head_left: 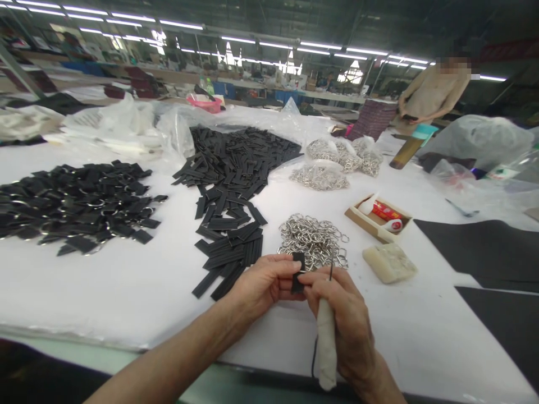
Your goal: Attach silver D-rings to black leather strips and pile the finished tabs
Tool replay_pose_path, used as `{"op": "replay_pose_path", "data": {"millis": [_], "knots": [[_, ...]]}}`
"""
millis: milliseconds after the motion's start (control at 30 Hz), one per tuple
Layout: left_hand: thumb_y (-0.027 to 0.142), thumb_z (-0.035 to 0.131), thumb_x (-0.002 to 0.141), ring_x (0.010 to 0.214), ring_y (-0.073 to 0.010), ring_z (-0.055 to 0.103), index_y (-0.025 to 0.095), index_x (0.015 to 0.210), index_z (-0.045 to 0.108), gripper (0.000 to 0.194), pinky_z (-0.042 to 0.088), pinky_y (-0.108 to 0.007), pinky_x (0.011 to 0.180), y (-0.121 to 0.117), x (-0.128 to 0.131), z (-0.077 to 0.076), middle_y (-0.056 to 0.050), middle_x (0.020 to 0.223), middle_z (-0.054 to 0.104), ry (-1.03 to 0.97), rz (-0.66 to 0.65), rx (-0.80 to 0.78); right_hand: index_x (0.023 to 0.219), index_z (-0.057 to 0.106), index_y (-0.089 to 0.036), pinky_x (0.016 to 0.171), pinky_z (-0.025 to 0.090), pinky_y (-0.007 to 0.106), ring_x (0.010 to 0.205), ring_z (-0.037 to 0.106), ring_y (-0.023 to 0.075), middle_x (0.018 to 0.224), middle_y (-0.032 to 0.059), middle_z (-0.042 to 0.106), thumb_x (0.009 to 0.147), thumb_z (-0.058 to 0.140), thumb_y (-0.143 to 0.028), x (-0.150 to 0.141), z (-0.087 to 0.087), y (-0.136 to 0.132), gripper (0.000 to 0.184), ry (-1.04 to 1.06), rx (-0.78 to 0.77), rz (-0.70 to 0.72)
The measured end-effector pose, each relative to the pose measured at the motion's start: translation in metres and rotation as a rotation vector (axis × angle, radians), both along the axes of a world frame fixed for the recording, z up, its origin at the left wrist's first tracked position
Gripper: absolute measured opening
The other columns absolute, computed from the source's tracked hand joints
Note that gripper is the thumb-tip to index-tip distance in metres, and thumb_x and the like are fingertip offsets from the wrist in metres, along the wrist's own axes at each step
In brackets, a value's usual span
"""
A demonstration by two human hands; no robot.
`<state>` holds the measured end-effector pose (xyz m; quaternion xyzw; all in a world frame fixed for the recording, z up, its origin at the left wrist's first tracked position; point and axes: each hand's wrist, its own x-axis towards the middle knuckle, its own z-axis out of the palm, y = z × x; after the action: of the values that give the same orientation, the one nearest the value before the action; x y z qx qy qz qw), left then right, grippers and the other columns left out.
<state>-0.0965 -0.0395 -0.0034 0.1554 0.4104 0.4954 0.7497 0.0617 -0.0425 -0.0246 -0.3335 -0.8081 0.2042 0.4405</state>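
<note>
My left hand (269, 279) pinches a short black strap piece (298, 264) between thumb and fingers, near the front of the table. My right hand (343, 314) is closed around a thin-shafted tool with a pale wrapped handle (326, 342), its shaft pointing up. The right thumb and fingertips also touch the strap's lower part, where a bit of metal glints; whether it is a ring is hard to tell. Just beyond both hands lies a heap of silver metal rings (311, 238). Loose black strips (233, 247) spread out left of the rings.
Straps fitted with rings (80, 202) are piled at left. Bagged rings (322, 175) lie farther back. On the right are a small box with a red tube (383, 212), a yellowish block (389, 262), a bottle (412, 147) and black sheets (480, 247). A person (435, 92) stands beyond.
</note>
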Motion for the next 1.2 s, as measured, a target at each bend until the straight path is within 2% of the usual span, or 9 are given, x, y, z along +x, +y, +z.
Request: {"op": "replay_pose_path", "data": {"millis": [133,267,400,467,567,733,1000,1200], "knots": [[0.014,0.077,0.060,0.041,-0.0105,0.055,0.015,0.070,0.053,0.026,0.051,-0.026,0.047,0.000,0.004,-0.002,0.006,0.046,0.057,0.077,0.083,0.032,0.075,0.056,-0.023,0.067,0.046,0.033,0.081,0.056,0.0193,0.089,0.0041,0.066,0.086,0.049,-0.010,-0.006,-0.001,-0.001,0.019,0.046,-0.012,0.005],[0.018,0.077,0.059,0.049,-0.0136,0.062,0.012,0.068,0.058,0.022,0.053,-0.027,0.052,-0.001,0.007,0.001,-0.001,0.060,0.067,0.120,0.104,0.082,0.081,0.052,-0.024,0.067,0.047,0.029,0.078,0.058,0.0168,0.086,0.0018,0.063,0.084,0.053,-0.011,-0.016,0.002,-0.001,0.014,0.187,-0.027,-0.107],[0.024,0.073,0.068,0.059,-0.0172,0.066,0.010,0.074,0.065,0.017,0.055,-0.033,0.066,-0.006,0.007,0.004,-0.006,0.067,0.070,0.234,0.072,0.194,0.086,0.051,-0.023,0.059,0.047,0.025,0.068,0.057,0.0140,0.077,-0.0010,0.059,0.083,0.059,-0.022,-0.021,0.011,0.002,0.008,0.249,-0.294,-0.236],[0.028,0.069,0.074,0.065,-0.0187,0.067,0.009,0.082,0.068,0.020,0.054,-0.036,0.074,-0.008,0.006,0.003,-0.008,0.073,0.071,0.265,0.058,0.263,0.085,0.051,-0.022,0.055,0.046,0.023,0.062,0.054,0.0127,0.073,-0.0022,0.057,0.082,0.059,-0.026,-0.021,0.017,0.003,0.009,0.258,-0.408,-0.234],[0.030,0.068,0.076,0.073,-0.0208,0.067,0.010,0.092,0.068,0.026,0.051,-0.040,0.082,-0.012,0.005,0.004,-0.009,0.082,0.072,0.315,0.057,0.311,0.082,0.049,-0.022,0.055,0.044,0.023,0.061,0.052,0.0124,0.072,-0.0028,0.055,0.081,0.059,-0.027,-0.020,0.023,0.006,0.012,0.276,-0.485,-0.225],[0.023,0.068,0.074,0.076,-0.0215,0.066,0.011,0.080,0.067,0.014,0.050,-0.041,0.084,-0.012,0.005,0.009,-0.006,0.074,0.070,0.414,0.020,0.332,0.080,0.048,-0.022,0.053,0.042,0.023,0.060,0.050,0.0116,0.069,-0.0039,0.054,0.081,0.059,-0.028,-0.020,0.027,0.007,0.013,0.288,-0.527,-0.196],[0.022,0.068,0.074,0.068,-0.0183,0.066,0.009,0.078,0.066,0.014,0.054,-0.034,0.075,-0.012,0.009,0.014,-0.006,0.069,0.072,0.445,0.075,0.272,0.079,0.048,-0.022,0.056,0.042,0.022,0.063,0.050,0.0112,0.071,-0.0040,0.054,0.081,0.060,-0.027,-0.020,0.026,0.007,0.014,0.331,-0.564,-0.189],[0.022,0.064,0.076,0.063,-0.0167,0.067,0.011,0.076,0.068,0.012,0.056,-0.029,0.068,-0.012,0.007,0.012,-0.005,0.065,0.071,0.465,0.056,0.290,0.077,0.049,-0.021,0.054,0.042,0.022,0.061,0.050,0.0115,0.067,-0.0039,0.054,0.079,0.061,-0.025,-0.022,0.031,0.007,0.012,0.354,-0.583,-0.166]]}}
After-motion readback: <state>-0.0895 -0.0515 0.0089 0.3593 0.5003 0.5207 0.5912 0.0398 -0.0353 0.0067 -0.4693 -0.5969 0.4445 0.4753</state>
